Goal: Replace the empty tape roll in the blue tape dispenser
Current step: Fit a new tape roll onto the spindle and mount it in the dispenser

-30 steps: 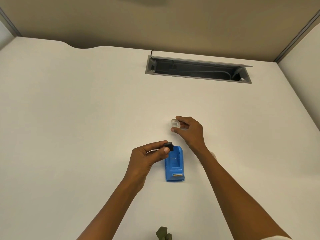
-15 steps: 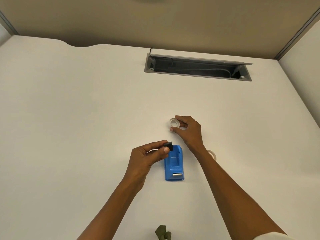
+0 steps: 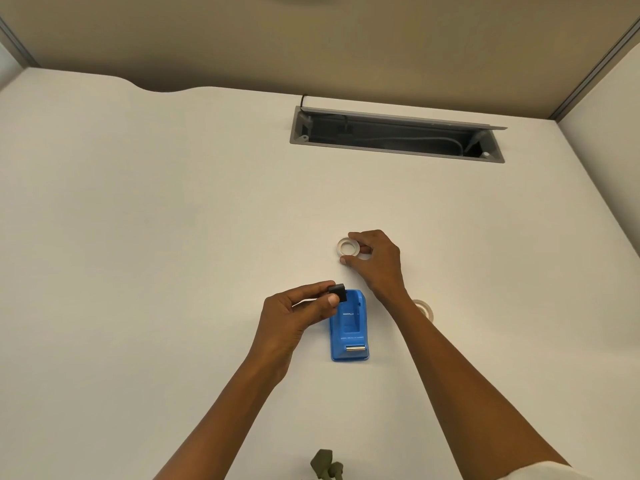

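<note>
The blue tape dispenser stands on the white table, its spool bay open and with no roll in it. My left hand pinches the small black spool hub between thumb and forefinger, just above the dispenser's far end. Beyond the dispenser, a pale tape ring lies flat on the table. My right hand has its forefinger and thumb around that ring's rim. A second tape roll lies to the right of the dispenser, half hidden behind my right forearm.
A grey cable tray with its lid up is sunk into the table at the back, with cables inside. Partition walls close off the back and right. A small olive-green object sits at the near edge.
The tape ring in my right hand has gone from tilted to flat on the table, slightly further from the dispenser. My left hand and the black hub have stayed where they were.
</note>
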A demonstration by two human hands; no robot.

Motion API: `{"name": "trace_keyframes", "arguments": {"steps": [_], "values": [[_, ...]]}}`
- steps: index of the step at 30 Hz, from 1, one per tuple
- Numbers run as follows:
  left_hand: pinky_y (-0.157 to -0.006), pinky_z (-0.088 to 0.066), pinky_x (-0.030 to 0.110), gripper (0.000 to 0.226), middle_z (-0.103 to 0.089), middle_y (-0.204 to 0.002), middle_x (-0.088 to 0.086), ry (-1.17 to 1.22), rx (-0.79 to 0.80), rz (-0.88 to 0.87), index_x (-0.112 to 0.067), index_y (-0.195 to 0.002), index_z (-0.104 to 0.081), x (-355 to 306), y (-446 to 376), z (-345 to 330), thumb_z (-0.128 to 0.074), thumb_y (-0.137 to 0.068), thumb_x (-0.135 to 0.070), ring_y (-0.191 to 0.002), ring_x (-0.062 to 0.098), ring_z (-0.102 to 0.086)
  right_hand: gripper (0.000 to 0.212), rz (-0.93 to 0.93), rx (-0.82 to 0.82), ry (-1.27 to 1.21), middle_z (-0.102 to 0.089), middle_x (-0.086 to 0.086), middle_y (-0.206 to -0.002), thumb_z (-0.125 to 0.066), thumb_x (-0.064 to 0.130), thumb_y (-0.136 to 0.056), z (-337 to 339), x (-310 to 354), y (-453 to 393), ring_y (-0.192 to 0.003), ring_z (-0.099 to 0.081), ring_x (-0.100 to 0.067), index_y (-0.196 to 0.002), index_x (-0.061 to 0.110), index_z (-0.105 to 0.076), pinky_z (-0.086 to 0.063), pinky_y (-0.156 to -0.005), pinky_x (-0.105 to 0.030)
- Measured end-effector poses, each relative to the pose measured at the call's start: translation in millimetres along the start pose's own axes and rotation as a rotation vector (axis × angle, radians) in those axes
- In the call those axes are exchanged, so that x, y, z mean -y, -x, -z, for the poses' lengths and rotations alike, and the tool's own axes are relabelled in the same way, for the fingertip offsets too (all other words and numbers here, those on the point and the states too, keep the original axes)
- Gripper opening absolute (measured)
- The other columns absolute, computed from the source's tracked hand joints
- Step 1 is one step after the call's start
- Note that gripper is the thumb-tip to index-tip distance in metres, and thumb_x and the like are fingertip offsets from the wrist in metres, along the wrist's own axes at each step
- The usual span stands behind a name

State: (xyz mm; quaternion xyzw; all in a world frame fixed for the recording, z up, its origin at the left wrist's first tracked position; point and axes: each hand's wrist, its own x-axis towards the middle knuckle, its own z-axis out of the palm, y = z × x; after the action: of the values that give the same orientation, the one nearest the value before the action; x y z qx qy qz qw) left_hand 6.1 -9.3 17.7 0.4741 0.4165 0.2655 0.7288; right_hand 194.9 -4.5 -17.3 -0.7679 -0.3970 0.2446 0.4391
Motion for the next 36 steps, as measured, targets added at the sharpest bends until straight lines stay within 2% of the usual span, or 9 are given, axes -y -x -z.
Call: {"name": "trace_keyframes", "arguments": {"steps": [7, 11, 13, 18, 23, 25, 28, 31, 36], "values": [[-0.076, -0.057, 0.019, 0.036, -0.076, -0.091, -0.009, -0.001, -0.045, -0.009, -0.027, -0.092, -0.075, 0.9, -0.4, 0.0, -0.077, -0.058, -0.036, -0.088, 0.011, -0.071, 0.052, 0.011, -0.003, -0.013, -0.060, -0.010, -0.115, -0.080, 0.007, -0.068, 0.4, 0.8, 2.3, -0.094, -0.056, -0.014, -0.117, 0.010, -0.062, -0.044, -0.083, -0.018], [-0.073, -0.056, 0.017, 0.032, -0.076, -0.090, -0.009, 0.004, -0.049, -0.013, -0.026, -0.092, -0.075, -0.4, 0.5, -0.3, -0.076, -0.060, -0.032, -0.087, 0.010, -0.071, 0.055, 0.025, -0.002, -0.017, -0.060, -0.004, -0.109, -0.080, 0.013, -0.070, 5.1, -0.1, 3.3, -0.091, -0.056, -0.012, -0.120, 0.014, -0.059, -0.043, -0.075, -0.003], [-0.071, -0.055, 0.015, 0.032, -0.076, -0.090, -0.010, 0.010, -0.046, -0.016, -0.027, -0.091, -0.075, -1.1, 1.2, -0.5, -0.076, -0.060, -0.032, -0.087, 0.009, -0.071, 0.052, 0.024, -0.016, -0.008, -0.061, -0.004, -0.108, -0.080, 0.016, -0.071, 12.8, -2.9, 6.0, -0.090, -0.055, -0.011, -0.119, 0.015, -0.060, -0.042, -0.073, 0.000], [-0.084, -0.056, 0.027, 0.038, -0.076, -0.093, -0.007, 0.007, -0.035, 0.005, -0.025, -0.095, -0.075, -1.1, 1.3, -1.1, -0.077, -0.058, -0.034, -0.091, 0.012, -0.071, 0.049, -0.004, -0.020, 0.049, -0.061, 0.000, -0.108, -0.081, 0.020, -0.070, 41.6, -14.6, 27.2, -0.088, -0.055, -0.006, -0.116, 0.019, -0.062, -0.041, -0.073, 0.002], [-0.088, -0.053, 0.032, 0.036, -0.076, -0.094, -0.005, 0.006, -0.011, 0.021, -0.025, -0.094, -0.075, -0.9, 2.8, -2.1, -0.077, -0.059, -0.033, -0.091, 0.013, -0.071, 0.046, -0.017, -0.019, 0.181, -0.062, -0.001, -0.110, -0.082, 0.024, -0.069, 66.4, -26.6, 55.9, -0.094, -0.056, -0.015, -0.112, 0.021, -0.065, -0.041, -0.080, -0.012], [-0.089, -0.052, 0.033, 0.033, -0.076, -0.094, -0.005, 0.001, -0.007, 0.024, -0.025, -0.095, -0.074, -0.8, 3.2, -2.2, -0.078, -0.062, -0.029, -0.091, 0.013, -0.071, 0.045, -0.027, -0.024, 0.212, -0.061, -0.001, -0.111, -0.082, 0.025, -0.069, 73.8, -30.0, 66.2, -0.100, -0.055, -0.018, -0.111, 0.021, -0.066, -0.043, -0.083, -0.013], [-0.088, -0.052, 0.031, 0.033, -0.076, -0.094, -0.005, -0.001, 0.005, 0.029, -0.025, -0.095, -0.074, -1.1, 4.1, -3.7, -0.079, -0.063, -0.030, -0.090, 0.013, -0.071, 0.046, -0.035, -0.026, 0.253, -0.060, -0.001, -0.115, -0.081, 0.028, -0.069, 81.9, -33.4, 79.6, -0.108, -0.050, -0.020, -0.112, 0.022, -0.066, -0.042, -0.092, -0.028], [-0.086, -0.052, 0.030, 0.037, -0.077, -0.093, -0.005, -0.004, 0.011, 0.030, -0.026, -0.095, -0.074, -1.3, 4.7, -4.9, -0.079, -0.059, -0.034, -0.088, 0.013, -0.071, 0.052, -0.062, -0.007, 0.277, -0.056, 0.001, -0.117, -0.083, 0.028, -0.066, 85.7, -36.0, 90.0, -0.111, -0.045, -0.017, -0.115, 0.025, -0.064, -0.038, -0.092, -0.026], [-0.087, -0.052, 0.032, 0.036, -0.077, -0.093, -0.004, -0.014, 0.017, 0.033, -0.025, -0.096, -0.074, -0.1, 5.4, -7.0, -0.078, -0.062, -0.032, -0.088, 0.015, -0.072, 0.064, -0.100, 0.048, 0.266, -0.051, -0.002, -0.120, -0.087, 0.019, -0.061, 87.4, -37.6, 101.1, -0.114, -0.043, -0.021, -0.119, 0.022, -0.061, -0.043, -0.096, -0.035]]}}
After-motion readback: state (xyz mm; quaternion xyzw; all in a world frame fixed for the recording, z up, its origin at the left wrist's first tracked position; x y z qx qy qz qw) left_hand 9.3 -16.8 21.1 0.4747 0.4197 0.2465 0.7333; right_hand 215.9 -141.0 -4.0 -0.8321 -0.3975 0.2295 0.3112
